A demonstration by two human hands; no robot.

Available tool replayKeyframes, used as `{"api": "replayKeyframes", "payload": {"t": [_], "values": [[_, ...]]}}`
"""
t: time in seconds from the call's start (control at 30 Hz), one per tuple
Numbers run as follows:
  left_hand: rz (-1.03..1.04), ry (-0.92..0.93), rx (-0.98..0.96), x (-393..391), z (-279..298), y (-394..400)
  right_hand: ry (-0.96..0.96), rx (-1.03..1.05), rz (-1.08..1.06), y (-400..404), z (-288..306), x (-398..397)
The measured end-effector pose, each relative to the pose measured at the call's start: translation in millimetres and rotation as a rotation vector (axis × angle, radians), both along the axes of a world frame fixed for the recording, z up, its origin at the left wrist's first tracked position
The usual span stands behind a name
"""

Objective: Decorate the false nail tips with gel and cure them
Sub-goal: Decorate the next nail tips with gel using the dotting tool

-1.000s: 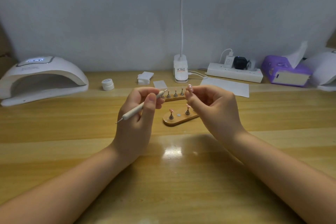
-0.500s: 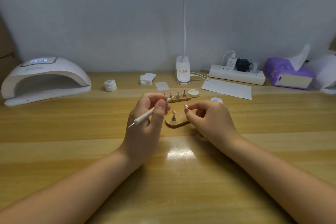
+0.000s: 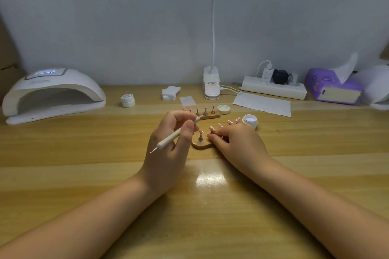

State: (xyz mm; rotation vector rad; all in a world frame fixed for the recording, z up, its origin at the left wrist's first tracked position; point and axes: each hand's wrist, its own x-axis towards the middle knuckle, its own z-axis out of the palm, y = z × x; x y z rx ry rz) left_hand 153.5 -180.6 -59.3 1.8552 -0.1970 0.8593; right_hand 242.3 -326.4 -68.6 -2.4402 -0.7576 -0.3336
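My left hand (image 3: pixel 168 153) grips a white dotting tool (image 3: pixel 174 135) like a pen, its front end hidden by my fingers above the near wooden stand (image 3: pixel 202 144). One pink nail tip (image 3: pixel 201 132) stands on a peg there. My right hand (image 3: pixel 237 145) lies on the right part of that stand with its fingers spread and straight, covering the other pegs. A second wooden stand (image 3: pixel 210 115) with several pegs and tips sits just behind. An open gel jar (image 3: pixel 249 121) is by my right fingertips, with its lid (image 3: pixel 223 109) beside it. The white curing lamp (image 3: pixel 52 94) stands far left.
A closed small jar (image 3: pixel 128 101), a stack of white wipes (image 3: pixel 170 93) and a small clear sheet (image 3: pixel 187 102) lie behind the stands. A desk lamp base (image 3: pixel 211 86), white paper (image 3: pixel 263 104), power strip (image 3: pixel 273 89) and purple tissue box (image 3: pixel 334 88) line the back.
My right hand came down from in front of me and its fingers opened flat over the near stand. The left hand lowered with the tool towards the same stand.
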Motion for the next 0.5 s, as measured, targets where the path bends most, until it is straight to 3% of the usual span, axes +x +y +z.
{"api": "replayKeyframes", "payload": {"t": [0.33,0.5], "values": [[0.041,0.062,-0.079,6.3,-4.3,6.8,-0.104,0.135,0.013,-5.9,3.4,-10.3],[0.030,0.060,-0.108,6.1,-4.5,9.7,-0.374,0.193,-0.038,-26.9,19.2,-1.1]]}}
